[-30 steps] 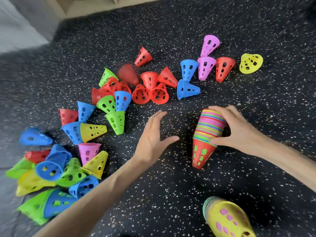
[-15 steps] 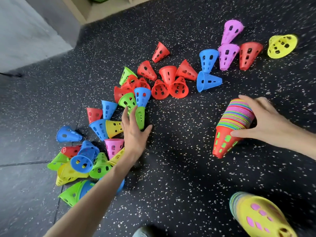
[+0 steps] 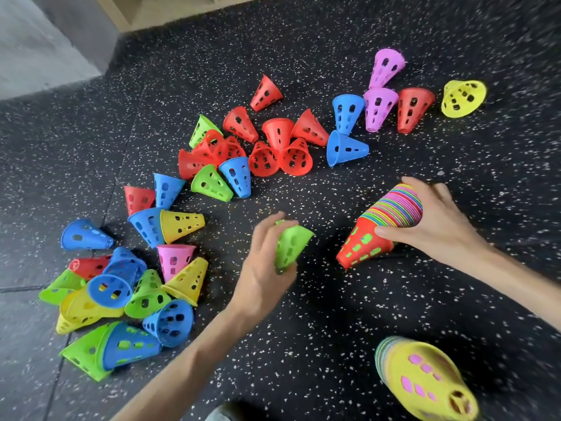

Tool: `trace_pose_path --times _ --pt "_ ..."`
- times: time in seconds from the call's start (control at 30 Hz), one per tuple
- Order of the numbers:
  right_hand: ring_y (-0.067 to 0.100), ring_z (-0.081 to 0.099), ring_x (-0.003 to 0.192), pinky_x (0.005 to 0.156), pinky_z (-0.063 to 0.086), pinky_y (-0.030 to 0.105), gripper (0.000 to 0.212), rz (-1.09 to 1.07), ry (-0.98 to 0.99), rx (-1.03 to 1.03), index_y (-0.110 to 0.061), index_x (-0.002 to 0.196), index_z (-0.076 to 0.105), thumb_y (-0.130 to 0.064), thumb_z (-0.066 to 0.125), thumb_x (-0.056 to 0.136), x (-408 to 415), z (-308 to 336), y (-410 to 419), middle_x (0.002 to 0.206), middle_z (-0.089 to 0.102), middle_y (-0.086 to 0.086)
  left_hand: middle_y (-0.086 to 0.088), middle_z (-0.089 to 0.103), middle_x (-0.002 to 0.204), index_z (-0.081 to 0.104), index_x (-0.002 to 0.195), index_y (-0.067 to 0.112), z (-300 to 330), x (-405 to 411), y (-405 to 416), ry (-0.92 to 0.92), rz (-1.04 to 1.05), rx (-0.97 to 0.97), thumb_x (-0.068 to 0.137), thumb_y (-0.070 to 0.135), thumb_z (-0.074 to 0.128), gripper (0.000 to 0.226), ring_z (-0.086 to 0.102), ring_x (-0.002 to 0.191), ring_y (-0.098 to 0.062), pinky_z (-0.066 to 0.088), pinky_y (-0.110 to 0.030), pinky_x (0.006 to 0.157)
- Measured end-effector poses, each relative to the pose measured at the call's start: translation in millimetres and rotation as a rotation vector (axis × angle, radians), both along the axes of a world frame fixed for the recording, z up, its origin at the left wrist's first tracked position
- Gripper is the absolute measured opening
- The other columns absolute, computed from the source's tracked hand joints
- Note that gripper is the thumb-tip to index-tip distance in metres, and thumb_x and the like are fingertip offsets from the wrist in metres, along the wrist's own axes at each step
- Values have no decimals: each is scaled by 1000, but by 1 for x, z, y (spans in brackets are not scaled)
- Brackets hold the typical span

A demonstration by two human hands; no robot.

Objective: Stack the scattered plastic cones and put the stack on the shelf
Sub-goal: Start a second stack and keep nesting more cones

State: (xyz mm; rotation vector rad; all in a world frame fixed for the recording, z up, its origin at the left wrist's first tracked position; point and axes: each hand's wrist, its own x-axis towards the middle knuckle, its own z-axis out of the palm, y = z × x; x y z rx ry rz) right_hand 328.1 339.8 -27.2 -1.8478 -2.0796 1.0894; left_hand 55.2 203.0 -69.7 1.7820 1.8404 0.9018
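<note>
My left hand grips a single green cone above the dark speckled floor, left of the stack. My right hand holds a tilted stack of cones with many coloured rims and a red cone outermost, its narrow end down on the floor. Several loose perforated cones in red, blue, green, yellow and pink lie scattered: a red cluster in the middle, a mixed heap at the left, and a row of several cones at the upper right.
A second stack with a yellow cone outermost lies at the bottom right. The wooden shelf base sits at the top edge, beside a grey wall at the upper left. Bare floor lies between my arms.
My left hand reached left into the cones, closed on a green one and has carried it back right toward the stack. My right hand kept holding the stack.
</note>
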Motion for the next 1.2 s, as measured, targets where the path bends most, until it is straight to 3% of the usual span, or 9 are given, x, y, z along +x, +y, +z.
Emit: trace_pose_path --times 0.2,0.4,0.5,0.6,0.7,0.8,0.93,1.07,1.2 --pt "14 42 108 92 38 38 106 -12 -2 3 -34 156 22 -57 82 72 0 3 -3 131 34 -1 16 33 161 46 148 29 5 20 -13 -129 -116 -108 76 -12 65 85 38 146 -2 49 -29 106" --pt "24 49 119 99 41 43 104 -27 -11 -9 -34 156 23 -57 81 73 -3 5 -4 131 34 0 25 28 162 44 149 35 8 26 -12 -129 -181 -187 79 -8 66 85 37 142 7 45 -18 104" --pt "30 51 124 99 43 45 106 -20 -32 -15 -32 156 22 -60 80 72 -6 5 -3 136 35 4 22 27 164 42 152 35 8 36 -4 -152 -175 -192 85 -3 72 82 32 144 11 33 -8 109" --pt "33 50 126 101 42 46 107 -16 -73 -11 -29 157 20 -62 78 74 -9 6 -2 139 34 6 17 37 160 41 154 33 7 47 9 -162 -187 -185 89 3 74 79 32 147 5 32 -14 116" --pt "34 49 129 103 42 47 109 -12 -90 -5 -26 158 19 -64 77 74 -10 7 -2 143 33 8 13 57 142 44 151 32 7 53 18 -151 -166 -208 92 10 74 70 51 122 12 40 -7 98" --pt "34 43 137 109 38 49 110 1 -82 -1 -26 160 16 -62 77 76 -8 8 -4 154 30 11 9 67 122 51 147 30 5 51 23 -142 -106 -240 94 18 75 59 55 91 17 37 -2 76" --pt "32 39 143 114 32 52 110 2 -58 5 -28 160 13 -57 78 76 -5 6 -7 161 28 9 10 70 116 53 144 32 -1 52 23 -197 -71 -238 92 18 76 59 63 94 -1 48 -13 79" --pt "21 40 142 116 31 50 107 -18 13 24 -32 159 18 -52 82 75 2 -1 -7 159 35 -2 14 69 111 54 139 30 -9 58 22 -328 -31 -248 92 9 75 56 63 97 -6 51 -16 82" --pt "15 58 123 108 46 47 89 -65 203 -27 -46 151 30 -40 82 79 16 -15 -4 135 58 -7 16 65 122 53 140 26 -19 61 26 -403 18 -200 93 7 74 55 63 108 -12 54 -31 93"
